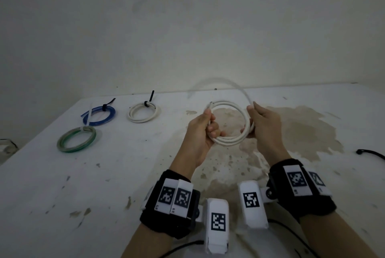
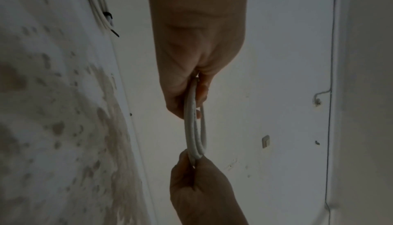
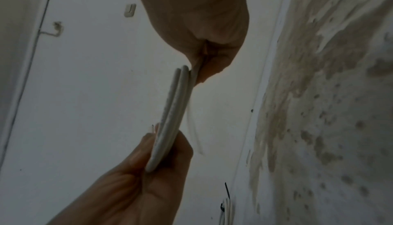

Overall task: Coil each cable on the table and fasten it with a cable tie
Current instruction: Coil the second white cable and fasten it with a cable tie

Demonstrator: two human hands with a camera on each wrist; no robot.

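Gripping a white cable (image 1: 233, 139) coil from both sides above the worktop (image 1: 104, 174), the left hand (image 1: 200, 132) and right hand (image 1: 264, 126) have fingers clamped on it; its loose end arcs up, blurred.

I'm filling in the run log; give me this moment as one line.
stage: coiling | left hand: grips white cable coil | right hand: grips coil's other side | tie: not yet on
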